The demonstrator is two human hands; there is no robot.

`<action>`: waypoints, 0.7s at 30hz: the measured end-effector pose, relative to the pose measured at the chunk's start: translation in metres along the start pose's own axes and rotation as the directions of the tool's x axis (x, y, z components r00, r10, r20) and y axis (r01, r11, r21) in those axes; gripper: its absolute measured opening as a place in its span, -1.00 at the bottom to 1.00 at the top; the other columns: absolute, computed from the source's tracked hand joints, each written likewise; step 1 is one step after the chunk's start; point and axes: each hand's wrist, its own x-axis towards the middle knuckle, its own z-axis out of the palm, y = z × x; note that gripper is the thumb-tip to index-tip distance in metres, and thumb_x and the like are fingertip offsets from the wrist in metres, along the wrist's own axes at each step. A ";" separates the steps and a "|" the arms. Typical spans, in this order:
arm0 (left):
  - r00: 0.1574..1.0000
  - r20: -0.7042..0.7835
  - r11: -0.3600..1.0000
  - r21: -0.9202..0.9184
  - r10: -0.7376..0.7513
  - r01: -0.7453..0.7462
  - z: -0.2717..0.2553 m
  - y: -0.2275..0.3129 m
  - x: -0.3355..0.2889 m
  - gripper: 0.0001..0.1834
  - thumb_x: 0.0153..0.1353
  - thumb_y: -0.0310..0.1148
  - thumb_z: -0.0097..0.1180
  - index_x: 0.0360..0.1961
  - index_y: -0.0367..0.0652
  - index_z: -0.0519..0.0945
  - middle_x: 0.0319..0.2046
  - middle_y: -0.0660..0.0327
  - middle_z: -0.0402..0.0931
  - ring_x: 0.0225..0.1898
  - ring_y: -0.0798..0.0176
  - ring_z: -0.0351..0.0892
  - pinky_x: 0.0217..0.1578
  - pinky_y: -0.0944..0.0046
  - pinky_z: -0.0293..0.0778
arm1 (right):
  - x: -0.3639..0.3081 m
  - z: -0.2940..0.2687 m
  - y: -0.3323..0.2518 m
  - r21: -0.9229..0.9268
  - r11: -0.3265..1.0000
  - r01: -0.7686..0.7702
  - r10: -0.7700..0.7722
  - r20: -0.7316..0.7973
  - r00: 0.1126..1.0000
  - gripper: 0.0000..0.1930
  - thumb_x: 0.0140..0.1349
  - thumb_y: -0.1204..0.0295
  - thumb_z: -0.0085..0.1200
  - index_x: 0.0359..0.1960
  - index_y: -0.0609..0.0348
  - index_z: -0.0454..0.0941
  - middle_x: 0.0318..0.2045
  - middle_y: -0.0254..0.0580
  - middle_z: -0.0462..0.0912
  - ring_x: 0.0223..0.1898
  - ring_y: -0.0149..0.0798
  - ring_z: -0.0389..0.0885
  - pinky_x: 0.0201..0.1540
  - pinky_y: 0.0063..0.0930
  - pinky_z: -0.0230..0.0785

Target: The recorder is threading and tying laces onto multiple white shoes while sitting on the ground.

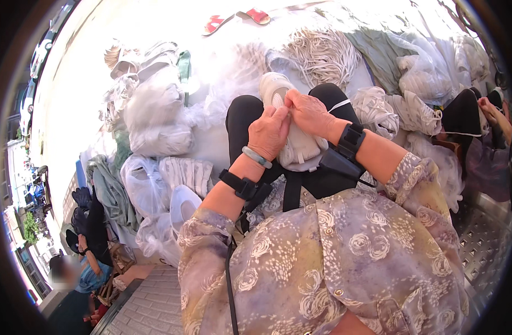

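A white sneaker rests on my lap between my black-clad knees, its toe pointing away from me. My left hand is closed, gripping the shoe's upper by the lacing area. Right beside it, the fingers of my right hand pinch together over the same part. Whatever lies between those right fingertips is too small to make out. Over my right knee runs a thin white lace. Beyond my knees lies a big heap of off-white laces.
Plastic bags of pale shoes crowd the left; more white shoes lie at the right. Red sandals sit at the far edge. One person is seated close on my right, another at lower left.
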 end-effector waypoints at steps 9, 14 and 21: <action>0.981 0.038 0.944 0.267 0.192 -0.195 0.003 0.010 -0.006 -0.91 0.03 -0.39 0.07 -0.40 -0.10 0.52 -0.53 0.19 0.38 -0.56 0.09 0.50 -0.57 0.18 0.43 | 0.007 0.004 0.009 0.029 1.000 0.010 -0.011 0.045 0.999 -0.86 0.04 0.43 -0.18 -0.36 0.14 0.37 -0.40 0.05 0.55 -0.26 0.07 0.50 -0.23 -0.19 0.27; 0.986 -0.012 0.969 0.186 0.168 -0.163 0.002 0.013 0.005 -0.92 0.01 -0.45 0.07 -0.41 -0.14 0.52 -0.50 0.16 0.42 -0.55 0.06 0.48 -0.57 0.19 0.41 | 0.012 -0.007 0.008 0.077 0.997 0.006 -0.017 0.144 0.989 -0.90 0.01 0.44 -0.17 -0.42 0.14 0.35 -0.42 0.05 0.54 -0.28 0.08 0.49 -0.26 -0.17 0.24; 0.963 0.246 0.993 0.000 -0.111 0.114 0.001 -0.001 0.025 -0.88 -0.01 -0.40 0.09 -0.50 -0.20 0.44 -0.54 0.08 0.45 -0.42 -0.03 0.49 -0.41 0.10 0.38 | 0.011 -0.022 0.004 0.078 0.997 0.004 -0.016 0.160 0.987 -0.86 -0.04 0.44 -0.09 -0.41 0.12 0.43 -0.33 0.00 0.57 -0.18 0.00 0.50 -0.19 -0.23 0.26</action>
